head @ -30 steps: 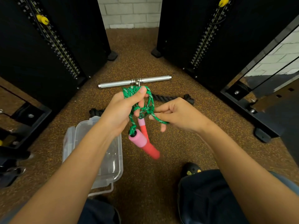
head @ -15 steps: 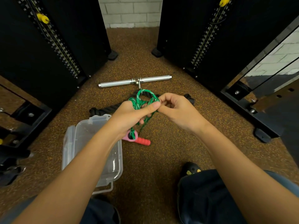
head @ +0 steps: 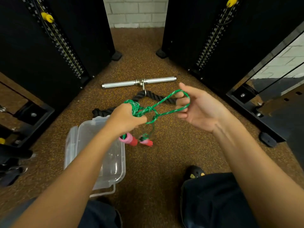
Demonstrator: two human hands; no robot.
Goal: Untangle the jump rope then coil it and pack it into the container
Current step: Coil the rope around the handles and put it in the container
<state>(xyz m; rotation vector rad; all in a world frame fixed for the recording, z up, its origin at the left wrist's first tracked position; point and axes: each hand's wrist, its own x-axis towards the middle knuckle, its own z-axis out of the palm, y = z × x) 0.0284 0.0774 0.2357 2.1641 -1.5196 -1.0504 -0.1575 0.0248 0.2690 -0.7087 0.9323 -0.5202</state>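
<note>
Above the floor [head: 164, 162] middle, I log: green jump rope [head: 145, 111], bunched in left hand's [head: 126, 119] closed fist, one loop hooked over right hand's [head: 202, 109] curled fingers; handles [head: 131, 140] dangling beside container [head: 105, 162].

Moderate, even indoor light, soft shadows; strong wide-angle bending at edges; slight motion blur on right hand [head: 202, 111].

Jump rope stretched above the container

Left hand [head: 127, 120] grips the green jump rope [head: 144, 111]; right hand [head: 199, 111] fingers hook its loop, above the clear container [head: 92, 162].
</note>
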